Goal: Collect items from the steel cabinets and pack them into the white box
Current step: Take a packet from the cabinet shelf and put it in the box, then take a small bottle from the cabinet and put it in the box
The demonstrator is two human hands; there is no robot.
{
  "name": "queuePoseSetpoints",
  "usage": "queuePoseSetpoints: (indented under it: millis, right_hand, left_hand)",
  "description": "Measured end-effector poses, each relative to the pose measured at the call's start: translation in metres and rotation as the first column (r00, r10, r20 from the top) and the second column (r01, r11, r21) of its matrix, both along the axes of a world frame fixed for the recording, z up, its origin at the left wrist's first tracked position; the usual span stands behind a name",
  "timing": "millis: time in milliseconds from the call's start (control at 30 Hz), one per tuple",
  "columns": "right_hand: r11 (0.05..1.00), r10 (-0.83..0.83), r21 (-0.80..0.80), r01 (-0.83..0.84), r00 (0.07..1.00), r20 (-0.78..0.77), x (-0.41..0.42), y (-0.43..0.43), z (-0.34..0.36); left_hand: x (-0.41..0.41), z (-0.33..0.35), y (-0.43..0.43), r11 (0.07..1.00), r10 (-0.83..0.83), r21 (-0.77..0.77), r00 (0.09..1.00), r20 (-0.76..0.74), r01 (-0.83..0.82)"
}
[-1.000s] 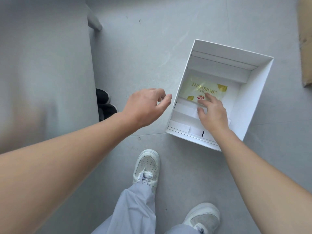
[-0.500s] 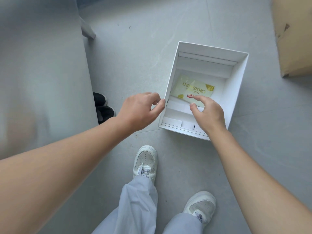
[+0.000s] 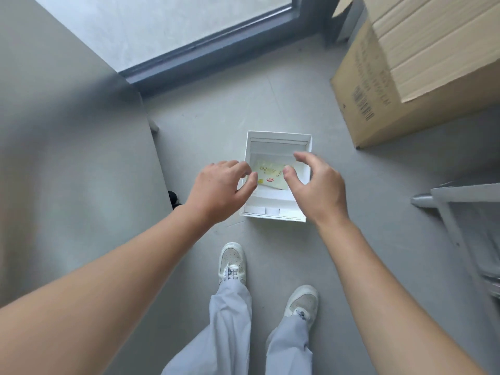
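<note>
Lying unheld (inside white box [image 3: 278, 135]), packet [image 3: 270, 181] between left grip [image 3: 219, 190], right grip [image 3: 316, 188], both slack.

A cardboard box [image 3: 378, 98] with a barcode [image 3: 364, 104] stands on the grey floor [image 3: 216, 109], upper right. A dark window frame [image 3: 211, 41] runs behind. White sneakers [image 3: 232, 262] and pale trousers [image 3: 230, 320] below; at right, blurred, perhaps a metal rack [image 3: 460, 196].
</note>
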State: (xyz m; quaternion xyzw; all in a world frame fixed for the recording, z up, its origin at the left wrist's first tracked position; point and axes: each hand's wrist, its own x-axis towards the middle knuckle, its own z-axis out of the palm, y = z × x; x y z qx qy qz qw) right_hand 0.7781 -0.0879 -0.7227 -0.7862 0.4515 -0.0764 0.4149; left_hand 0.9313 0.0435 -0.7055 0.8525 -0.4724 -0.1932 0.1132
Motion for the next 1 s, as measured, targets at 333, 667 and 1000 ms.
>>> queuePoseSetpoints:
  millis: [333, 667, 1000]
  right_hand:
    - [0.993, -0.017, -0.114, 0.025, 0.997, 0.071, -0.060, -0.013, 0.323]
    - [0.966, -0.136, -0.194, 0.170, 0.975, 0.177, -0.162, 0.024, 0.532]
    - [0.862, -0.351, -0.269, 0.430, 0.889, 0.296, -0.239, 0.028, 0.604]
  left_hand:
    - [-0.052, 0.307, -0.007, 0.988, -0.014, -0.155, 0.997, 0.071, 0.025]
    - [-0.117, 0.529, 0.009, 0.938, -0.116, -0.313, 0.986, 0.121, 0.149]
    - [-0.174, 0.593, -0.034, 0.787, -0.438, -0.336, 0.852, 0.287, 0.518]
